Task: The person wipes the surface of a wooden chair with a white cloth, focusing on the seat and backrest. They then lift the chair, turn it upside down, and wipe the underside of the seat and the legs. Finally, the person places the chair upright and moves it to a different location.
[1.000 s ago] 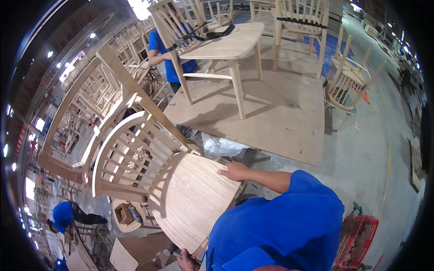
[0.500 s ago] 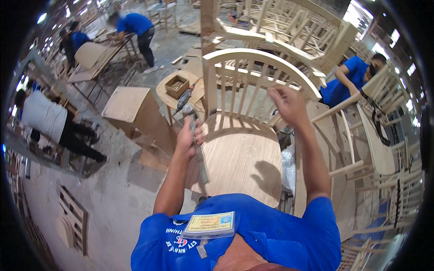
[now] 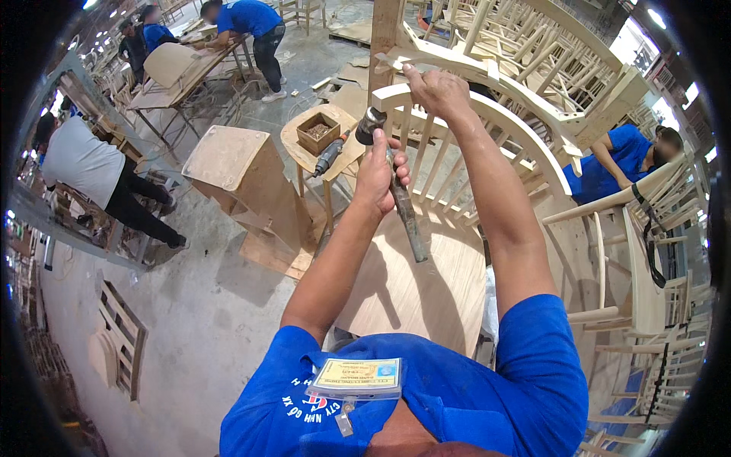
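Note:
A light wooden chair stands before me, with a curved top rail (image 3: 525, 139) over several thin spindles (image 3: 449, 169) and a pale flat seat (image 3: 411, 286). My left hand (image 3: 381, 174) is wrapped round a hammer (image 3: 409, 225); its dark head points up, close by the left end of the top rail, and its handle slants down over the seat. My right hand (image 3: 442, 93) is closed over the rail near that same end. Its fingertips lie partly hidden on the far side.
Left of the chair, a small wooden stool (image 3: 299, 137) bears an open box (image 3: 318, 133) of small pieces and a power drill (image 3: 331, 154). A wooden block stand (image 3: 247, 183) is beside it. Chair frames (image 3: 525, 38) crowd behind and right. Co-workers (image 3: 245, 21) work around.
My right hand has moved up and left, from above the spindles to the rail's left end. The left hand has raised the hammer and carried it right, toward that end.

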{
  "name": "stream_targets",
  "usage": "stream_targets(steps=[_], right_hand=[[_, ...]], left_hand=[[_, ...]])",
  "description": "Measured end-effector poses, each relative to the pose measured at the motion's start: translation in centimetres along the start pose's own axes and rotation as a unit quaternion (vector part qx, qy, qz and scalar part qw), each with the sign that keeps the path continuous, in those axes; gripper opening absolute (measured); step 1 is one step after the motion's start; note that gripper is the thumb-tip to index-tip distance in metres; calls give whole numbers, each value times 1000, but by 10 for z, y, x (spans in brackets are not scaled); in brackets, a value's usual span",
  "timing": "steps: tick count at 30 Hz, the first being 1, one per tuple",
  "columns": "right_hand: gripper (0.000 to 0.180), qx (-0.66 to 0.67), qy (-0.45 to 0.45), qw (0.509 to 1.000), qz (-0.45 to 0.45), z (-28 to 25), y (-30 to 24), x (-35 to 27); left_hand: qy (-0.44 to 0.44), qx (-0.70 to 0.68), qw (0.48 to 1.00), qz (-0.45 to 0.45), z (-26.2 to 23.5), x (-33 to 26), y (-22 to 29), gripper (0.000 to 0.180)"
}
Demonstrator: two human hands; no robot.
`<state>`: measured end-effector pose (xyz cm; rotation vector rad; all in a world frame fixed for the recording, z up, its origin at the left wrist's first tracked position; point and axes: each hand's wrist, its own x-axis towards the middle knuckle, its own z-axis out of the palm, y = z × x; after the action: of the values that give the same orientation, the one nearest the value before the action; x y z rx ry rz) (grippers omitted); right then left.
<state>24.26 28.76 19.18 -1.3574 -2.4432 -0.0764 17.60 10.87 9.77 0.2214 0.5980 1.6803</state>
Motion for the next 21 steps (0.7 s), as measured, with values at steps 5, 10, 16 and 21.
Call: stream_targets(steps=[5,10,16,21], right_hand=[[61,13,104,991,-80,-1,-22,8],[39,-89,147,974,-149,8,19,-1],[36,-52,158,974,-151,-5,-16,6],[33,40,171,968,-178,-17,2,-16]], left_hand=[[173,-56,983,-10,-48,17,10,45],[47,-34,997,-47,26,5,6,45],[48,-164,983,-71,-17,15,31,42],[-2,55,998,-26,5,-5,21,47]])
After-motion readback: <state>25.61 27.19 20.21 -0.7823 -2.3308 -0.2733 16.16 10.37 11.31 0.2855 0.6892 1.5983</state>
